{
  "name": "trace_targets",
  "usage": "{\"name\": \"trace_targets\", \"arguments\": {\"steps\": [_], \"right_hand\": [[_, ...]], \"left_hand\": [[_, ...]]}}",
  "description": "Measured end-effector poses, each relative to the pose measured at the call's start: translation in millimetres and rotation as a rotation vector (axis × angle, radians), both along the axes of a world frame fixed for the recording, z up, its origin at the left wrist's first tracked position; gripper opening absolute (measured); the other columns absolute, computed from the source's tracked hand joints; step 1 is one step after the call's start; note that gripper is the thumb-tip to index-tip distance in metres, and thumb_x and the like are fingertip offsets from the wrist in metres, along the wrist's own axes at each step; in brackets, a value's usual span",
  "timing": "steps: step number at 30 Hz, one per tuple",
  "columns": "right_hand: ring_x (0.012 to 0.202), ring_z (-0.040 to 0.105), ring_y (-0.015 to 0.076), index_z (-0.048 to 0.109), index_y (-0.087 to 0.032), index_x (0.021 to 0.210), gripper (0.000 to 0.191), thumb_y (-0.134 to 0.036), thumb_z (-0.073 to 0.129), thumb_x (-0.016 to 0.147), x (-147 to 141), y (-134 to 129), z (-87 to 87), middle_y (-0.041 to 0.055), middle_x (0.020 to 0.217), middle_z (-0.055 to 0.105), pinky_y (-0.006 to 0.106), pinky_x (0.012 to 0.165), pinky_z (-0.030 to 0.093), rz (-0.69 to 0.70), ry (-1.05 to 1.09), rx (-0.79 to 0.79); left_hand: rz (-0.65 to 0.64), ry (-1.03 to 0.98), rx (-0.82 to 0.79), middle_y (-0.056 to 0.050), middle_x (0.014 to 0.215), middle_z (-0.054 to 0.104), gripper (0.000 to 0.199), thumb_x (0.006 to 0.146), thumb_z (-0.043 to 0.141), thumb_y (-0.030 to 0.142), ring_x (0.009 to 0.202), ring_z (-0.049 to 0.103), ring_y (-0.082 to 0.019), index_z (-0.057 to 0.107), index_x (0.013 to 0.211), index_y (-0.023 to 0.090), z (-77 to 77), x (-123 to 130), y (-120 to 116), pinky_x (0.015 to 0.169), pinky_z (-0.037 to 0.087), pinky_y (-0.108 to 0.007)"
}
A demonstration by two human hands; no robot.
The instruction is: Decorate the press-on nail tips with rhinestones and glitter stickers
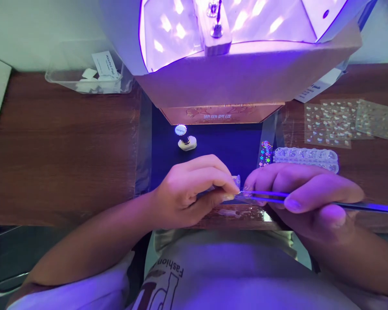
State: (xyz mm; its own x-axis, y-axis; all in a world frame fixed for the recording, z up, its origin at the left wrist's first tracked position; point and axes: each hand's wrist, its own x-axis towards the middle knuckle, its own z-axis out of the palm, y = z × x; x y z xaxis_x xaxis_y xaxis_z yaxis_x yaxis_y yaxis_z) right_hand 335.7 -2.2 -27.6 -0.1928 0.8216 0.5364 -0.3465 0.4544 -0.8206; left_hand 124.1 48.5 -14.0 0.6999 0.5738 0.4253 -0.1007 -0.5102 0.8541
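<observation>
My right hand (313, 193) is closed around a pair of long, slim tweezers (368, 208), whose tips point left. Close to those tips, my left hand (200, 185) is closed in a pinch of thumb and forefinger. What sits in that pinch is too small and too hidden to name. Just behind my left fingertips, a small pale piece (238, 180) shows in part. Beyond the left hand, a small stand with a round white top (181, 130) rises from a ridged cream base (187, 144) on the dark mat (163, 157).
A lit lamp (171, 41) with a wooden block (217, 46) rests over a printed box (220, 114) at the back. A clear tub (61, 79) of alcohol pads stands left. On the right lie flower gems (265, 153), a clear compartment case (305, 156) and sticker sheets (328, 125).
</observation>
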Motion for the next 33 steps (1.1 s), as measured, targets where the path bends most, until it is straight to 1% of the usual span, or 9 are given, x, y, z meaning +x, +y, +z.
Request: {"name": "trace_targets", "arguments": {"steps": [3, 9, 16, 21, 24, 28, 33], "right_hand": [[0.06, 0.062, 0.0172, 0.069, -0.018, 0.095, 0.023, -0.032, 0.051, 0.096, 0.4, -0.5, 0.1, 0.0004, 0.061, 0.054, 0.037, 0.059, 0.058, 0.022, -0.006, -0.013], [0.059, 0.06, 0.0169, 0.068, -0.017, 0.094, 0.023, -0.033, 0.051, 0.096, -2.3, -1.5, -1.5, -0.0019, 0.059, 0.047, 0.036, 0.057, 0.057, 0.001, 0.051, -0.013], [0.06, 0.061, 0.0166, 0.067, -0.016, 0.093, 0.024, -0.033, 0.051, 0.096, -2.9, -2.0, -2.8, -0.0008, 0.061, 0.05, 0.037, 0.057, 0.058, 0.002, 0.065, -0.013], [0.059, 0.059, 0.0158, 0.067, -0.016, 0.093, 0.023, -0.033, 0.052, 0.096, -4.6, -3.2, -4.3, -0.0016, 0.061, 0.049, 0.036, 0.057, 0.058, -0.005, 0.09, -0.022], [0.056, 0.057, 0.0146, 0.067, -0.016, 0.091, 0.022, -0.033, 0.053, 0.095, -5.4, -3.3, -4.0, -0.0023, 0.06, 0.047, 0.035, 0.057, 0.058, -0.001, 0.086, -0.024], [0.053, 0.052, 0.0125, 0.067, -0.016, 0.091, 0.023, -0.032, 0.051, 0.096, -5.4, -2.7, -3.5, -0.003, 0.059, 0.045, 0.034, 0.056, 0.058, -0.003, 0.089, -0.005], [0.056, 0.059, 0.0152, 0.067, -0.018, 0.093, 0.023, -0.033, 0.051, 0.096, -5.0, -3.5, -4.6, -0.0026, 0.059, 0.046, 0.035, 0.055, 0.057, -0.043, 0.053, 0.004]], "left_hand": [[0.002, 0.011, -0.002, -0.008, 0.087, 0.067, 0.005, 0.092, 0.062, 0.011, 0.086, 0.065, -0.013, 0.065, 0.095, 0.014, 0.2, 0.3, -0.3, 0.079, 0.058, -0.025], [-0.005, -0.002, -0.006, -0.008, 0.087, 0.067, 0.006, 0.091, 0.062, 0.01, 0.086, 0.065, -0.014, 0.065, 0.096, 0.013, -0.6, 0.5, -0.4, 0.078, 0.058, -0.025], [-0.008, -0.001, -0.002, -0.008, 0.087, 0.067, 0.006, 0.091, 0.062, 0.01, 0.086, 0.064, -0.013, 0.065, 0.095, 0.012, -0.3, 0.6, -0.5, 0.078, 0.058, -0.025], [-0.012, -0.012, -0.007, -0.008, 0.087, 0.066, 0.006, 0.09, 0.063, 0.008, 0.086, 0.064, -0.013, 0.065, 0.095, 0.011, 0.1, 0.0, -0.5, 0.079, 0.058, -0.025], [-0.011, -0.012, -0.009, -0.009, 0.086, 0.066, 0.006, 0.09, 0.063, 0.008, 0.085, 0.064, -0.013, 0.065, 0.095, 0.01, 0.0, -0.1, -0.6, 0.078, 0.058, -0.024], [-0.008, -0.004, -0.008, -0.008, 0.087, 0.067, 0.006, 0.091, 0.062, 0.01, 0.086, 0.065, -0.013, 0.065, 0.095, 0.012, 0.2, 0.3, -0.5, 0.078, 0.058, -0.025], [-0.008, 0.002, -0.003, -0.008, 0.087, 0.067, 0.007, 0.091, 0.062, 0.01, 0.085, 0.064, -0.013, 0.065, 0.096, 0.013, 1.0, 0.2, 0.1, 0.077, 0.058, -0.025]]}}
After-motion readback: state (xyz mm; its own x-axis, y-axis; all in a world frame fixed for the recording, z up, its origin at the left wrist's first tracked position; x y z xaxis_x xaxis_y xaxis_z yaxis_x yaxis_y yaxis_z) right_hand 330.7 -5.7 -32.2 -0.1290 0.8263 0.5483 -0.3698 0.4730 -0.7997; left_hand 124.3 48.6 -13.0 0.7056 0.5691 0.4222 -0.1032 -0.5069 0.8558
